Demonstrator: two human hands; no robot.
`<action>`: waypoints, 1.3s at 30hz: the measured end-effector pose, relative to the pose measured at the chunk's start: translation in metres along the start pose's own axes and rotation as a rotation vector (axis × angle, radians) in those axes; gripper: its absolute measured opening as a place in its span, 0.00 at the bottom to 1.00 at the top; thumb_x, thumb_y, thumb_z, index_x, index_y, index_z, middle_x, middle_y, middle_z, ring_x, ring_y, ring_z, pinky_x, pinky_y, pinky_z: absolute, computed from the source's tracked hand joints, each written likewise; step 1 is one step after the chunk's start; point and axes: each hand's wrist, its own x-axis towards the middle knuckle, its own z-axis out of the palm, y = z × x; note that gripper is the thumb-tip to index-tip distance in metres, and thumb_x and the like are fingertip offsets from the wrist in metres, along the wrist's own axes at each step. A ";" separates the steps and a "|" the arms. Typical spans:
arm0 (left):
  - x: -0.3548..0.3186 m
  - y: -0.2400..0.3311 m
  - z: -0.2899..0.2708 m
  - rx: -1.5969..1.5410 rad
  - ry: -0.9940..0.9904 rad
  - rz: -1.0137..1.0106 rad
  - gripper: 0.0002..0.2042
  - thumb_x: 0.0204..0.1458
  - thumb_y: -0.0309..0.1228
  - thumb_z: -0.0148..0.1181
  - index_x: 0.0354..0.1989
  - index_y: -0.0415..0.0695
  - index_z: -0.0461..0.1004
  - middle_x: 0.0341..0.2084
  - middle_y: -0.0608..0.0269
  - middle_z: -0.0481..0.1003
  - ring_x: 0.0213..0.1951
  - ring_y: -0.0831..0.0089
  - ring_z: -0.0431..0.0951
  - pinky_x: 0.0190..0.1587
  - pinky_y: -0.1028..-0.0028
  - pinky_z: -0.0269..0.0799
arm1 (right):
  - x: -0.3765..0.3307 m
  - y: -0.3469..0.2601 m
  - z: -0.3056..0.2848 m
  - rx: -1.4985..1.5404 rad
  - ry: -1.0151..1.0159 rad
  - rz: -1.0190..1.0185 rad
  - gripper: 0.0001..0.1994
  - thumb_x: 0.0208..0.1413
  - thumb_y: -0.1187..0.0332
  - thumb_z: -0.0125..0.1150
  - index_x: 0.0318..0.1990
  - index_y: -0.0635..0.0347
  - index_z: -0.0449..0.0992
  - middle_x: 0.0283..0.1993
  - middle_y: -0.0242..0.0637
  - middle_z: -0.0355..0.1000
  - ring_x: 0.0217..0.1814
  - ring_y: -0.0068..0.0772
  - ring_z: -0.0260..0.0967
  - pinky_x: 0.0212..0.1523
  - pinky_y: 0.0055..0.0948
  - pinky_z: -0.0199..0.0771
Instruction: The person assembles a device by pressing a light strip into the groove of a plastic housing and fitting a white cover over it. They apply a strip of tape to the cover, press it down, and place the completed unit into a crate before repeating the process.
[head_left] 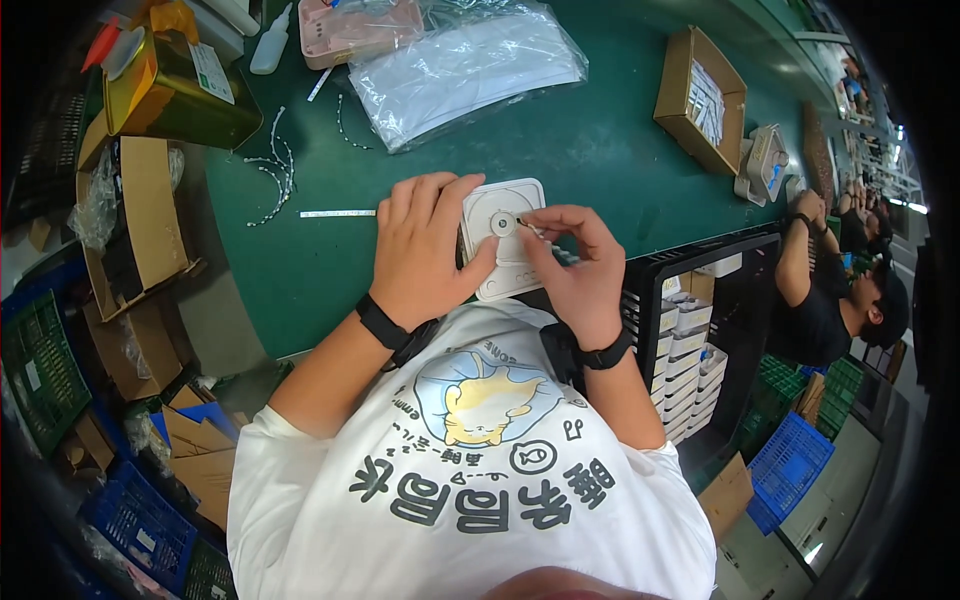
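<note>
A white, flat plastic housing (pixel 518 277) with rounded corners lies at the table's near edge, right in front of me. It has a round recess with a small ring-shaped part (pixel 502 224) in the middle and some small holes low down. My left hand (pixel 425 245) grips its left side, with the thumb pressed on its face and the fingers over the far edge. Beside the ring, my right hand (pixel 582 265) pinches a thin twisted wire (pixel 540 234) between thumb and forefinger. The fingers partly hide the wire's end.
Twisted wires (pixel 283 170) and a white strip (pixel 335 213) lie to the left. Bagged white sheets (pixel 460 70), a pink tray (pixel 362 32) and a bottle (pixel 271 42) are farther back. A carton of strips (pixel 725 140) and a black crate (pixel 740 330) stand right, near a co-worker (pixel 830 290).
</note>
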 end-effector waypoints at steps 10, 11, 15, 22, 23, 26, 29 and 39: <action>0.000 0.001 0.000 -0.008 -0.014 -0.011 0.33 0.56 0.40 0.76 0.72 0.48 0.77 0.62 0.52 0.76 0.65 0.47 0.72 0.66 0.50 0.66 | -0.006 -0.005 0.002 -0.237 0.022 -0.166 0.10 0.63 0.80 0.78 0.50 0.62 0.87 0.53 0.38 0.91 0.49 0.34 0.89 0.53 0.29 0.85; 0.001 0.001 0.000 -0.009 -0.015 -0.011 0.33 0.56 0.40 0.76 0.72 0.48 0.77 0.62 0.52 0.76 0.65 0.47 0.72 0.66 0.50 0.66 | -0.006 -0.009 0.000 -0.242 0.020 -0.173 0.10 0.63 0.80 0.78 0.50 0.62 0.87 0.52 0.38 0.91 0.49 0.35 0.89 0.52 0.29 0.85; 0.001 0.002 -0.001 -0.010 -0.008 -0.013 0.33 0.56 0.40 0.76 0.72 0.48 0.77 0.62 0.53 0.77 0.65 0.47 0.72 0.66 0.51 0.66 | -0.004 -0.001 -0.008 -0.304 -0.015 -0.285 0.10 0.63 0.81 0.77 0.50 0.62 0.87 0.52 0.38 0.91 0.48 0.36 0.88 0.50 0.28 0.85; 0.001 0.000 0.001 -0.001 0.004 -0.001 0.33 0.57 0.40 0.76 0.72 0.48 0.77 0.62 0.53 0.77 0.65 0.47 0.72 0.66 0.50 0.66 | -0.002 0.006 -0.002 -0.250 0.009 -0.238 0.10 0.63 0.80 0.78 0.50 0.62 0.87 0.52 0.37 0.91 0.45 0.30 0.85 0.50 0.27 0.84; 0.001 0.001 0.001 0.001 0.006 0.003 0.33 0.57 0.40 0.76 0.72 0.48 0.77 0.62 0.53 0.77 0.65 0.47 0.72 0.66 0.50 0.66 | -0.002 0.006 0.001 -0.231 0.021 -0.198 0.11 0.63 0.80 0.78 0.51 0.62 0.87 0.52 0.37 0.91 0.44 0.28 0.85 0.49 0.27 0.84; 0.000 0.001 0.001 0.007 -0.001 -0.004 0.33 0.56 0.39 0.76 0.72 0.48 0.76 0.63 0.53 0.76 0.65 0.47 0.72 0.67 0.50 0.66 | 0.000 0.001 0.007 -0.191 0.041 -0.148 0.12 0.63 0.79 0.78 0.52 0.63 0.86 0.51 0.36 0.91 0.42 0.25 0.83 0.48 0.26 0.84; 0.004 0.002 -0.006 -0.022 -0.020 -0.002 0.33 0.55 0.39 0.77 0.71 0.48 0.78 0.62 0.54 0.76 0.65 0.48 0.72 0.66 0.51 0.66 | 0.005 -0.005 0.007 -0.150 0.056 -0.126 0.14 0.63 0.79 0.79 0.54 0.64 0.84 0.49 0.35 0.91 0.40 0.22 0.82 0.46 0.26 0.83; 0.048 -0.002 -0.015 -0.293 -0.087 0.125 0.09 0.54 0.31 0.80 0.43 0.48 0.92 0.40 0.62 0.81 0.48 0.56 0.80 0.51 0.60 0.77 | 0.019 -0.011 0.003 -0.153 -0.052 -0.066 0.14 0.63 0.78 0.79 0.54 0.62 0.84 0.47 0.35 0.89 0.38 0.21 0.81 0.44 0.25 0.83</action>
